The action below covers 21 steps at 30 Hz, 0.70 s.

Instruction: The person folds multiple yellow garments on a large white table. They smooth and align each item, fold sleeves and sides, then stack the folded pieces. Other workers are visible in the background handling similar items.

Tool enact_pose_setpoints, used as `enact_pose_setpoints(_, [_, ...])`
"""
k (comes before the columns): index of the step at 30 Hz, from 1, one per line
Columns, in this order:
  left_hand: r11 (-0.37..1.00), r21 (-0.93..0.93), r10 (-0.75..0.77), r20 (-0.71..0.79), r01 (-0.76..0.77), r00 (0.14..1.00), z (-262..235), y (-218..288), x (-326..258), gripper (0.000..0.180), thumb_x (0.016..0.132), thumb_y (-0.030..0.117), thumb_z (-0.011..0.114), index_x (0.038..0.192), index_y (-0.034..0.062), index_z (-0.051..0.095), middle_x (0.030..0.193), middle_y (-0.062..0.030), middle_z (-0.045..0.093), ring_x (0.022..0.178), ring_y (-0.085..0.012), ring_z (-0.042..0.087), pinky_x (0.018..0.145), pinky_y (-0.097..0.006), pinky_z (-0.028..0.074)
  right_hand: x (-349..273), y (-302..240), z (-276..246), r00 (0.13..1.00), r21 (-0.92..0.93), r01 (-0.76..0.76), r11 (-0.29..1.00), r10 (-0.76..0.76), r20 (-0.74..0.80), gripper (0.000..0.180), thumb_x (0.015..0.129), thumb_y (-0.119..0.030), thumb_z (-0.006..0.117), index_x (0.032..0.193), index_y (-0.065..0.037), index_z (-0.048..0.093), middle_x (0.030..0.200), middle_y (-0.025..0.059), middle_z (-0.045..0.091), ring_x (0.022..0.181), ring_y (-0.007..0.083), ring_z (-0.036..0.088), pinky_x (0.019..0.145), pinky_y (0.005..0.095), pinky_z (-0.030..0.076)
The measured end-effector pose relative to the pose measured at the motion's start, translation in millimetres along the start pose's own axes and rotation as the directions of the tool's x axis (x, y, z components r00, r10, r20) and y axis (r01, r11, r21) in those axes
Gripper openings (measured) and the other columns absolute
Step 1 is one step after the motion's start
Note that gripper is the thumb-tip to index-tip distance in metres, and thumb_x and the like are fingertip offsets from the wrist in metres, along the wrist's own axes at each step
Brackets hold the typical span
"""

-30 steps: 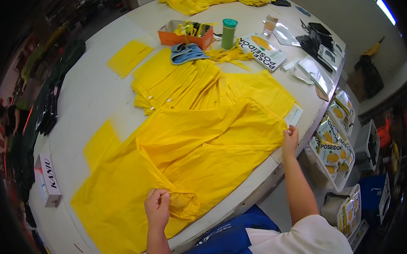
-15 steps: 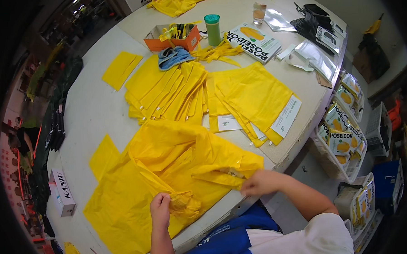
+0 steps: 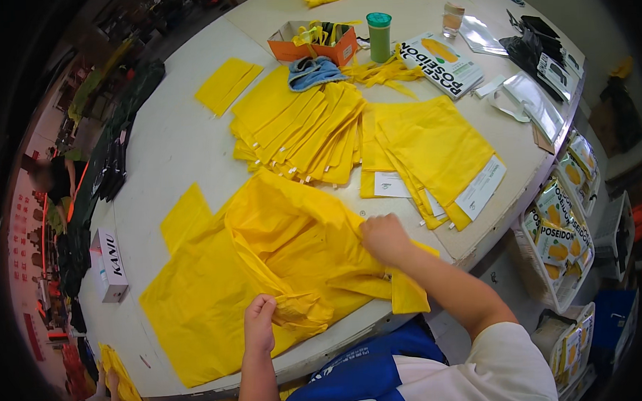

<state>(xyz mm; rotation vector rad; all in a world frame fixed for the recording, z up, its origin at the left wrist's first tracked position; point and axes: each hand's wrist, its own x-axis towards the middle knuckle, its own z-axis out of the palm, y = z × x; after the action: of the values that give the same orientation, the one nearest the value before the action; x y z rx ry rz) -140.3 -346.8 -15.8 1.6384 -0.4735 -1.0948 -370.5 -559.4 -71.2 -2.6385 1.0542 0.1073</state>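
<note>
A large yellow raincoat of thin, crinkled fabric is spread over the near part of the table, its wide hood-like opening facing up. My left hand is closed in a pinch on the gathered edge at the near side of that opening. On the opening's right side, my right hand has its fingers closed at the fabric's edge; the fingertips are partly hidden. A narrow yellow flap hangs over the table's front edge below my right forearm. Behind the raincoat lies a fanned stack of folded yellow pouches.
More yellow pouches with white labels lie right of the stack. Farther back stand an orange box, a green-lidded bottle and a glass. A blue cloth rests on the stack. Baskets of packets stand right of the table.
My right hand has moved from the flap at the table's front edge up and left to the opening's right edge. My left hand keeps its pinch. The view has shifted slightly.
</note>
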Motion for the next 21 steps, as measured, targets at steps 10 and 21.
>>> enact_pose_setpoints(10, [0.998, 0.025, -0.049, -0.002, 0.049, 0.999, 1, -19, -2, 0.009, 0.09, 0.008, 0.055, 0.083, 0.0039, 0.06, 0.074, 0.0063, 0.049, 0.07, -0.0036, 0.041, 0.064, -0.02, 0.033, 0, -15, 43, 0.905, 0.475, 0.146, 0.868, 0.076, -0.418, 0.023, 0.081, -0.005, 0.052, 0.102, -0.006, 0.06, 0.092, 0.0149, 0.059, 0.089, 0.033, 0.058, 0.079, 0.0408, 0.049])
enact_pose_setpoints(21, [1.0, 0.0, -0.027, 0.033, 0.027, 0.999, 2, 18, -18, 0.014, 0.091, 0.012, 0.059, 0.088, -0.0002, 0.064, 0.079, 0.0037, 0.056, 0.074, -0.004, 0.047, 0.068, -0.02, 0.038, 168, -3, 56, 0.974, -0.064, 0.108, 0.992, -0.119, -0.193, 0.016, 0.077, -0.011, 0.058, 0.09, -0.004, 0.064, 0.098, 0.0129, 0.059, 0.096, 0.0295, 0.058, 0.081, 0.0429, 0.048])
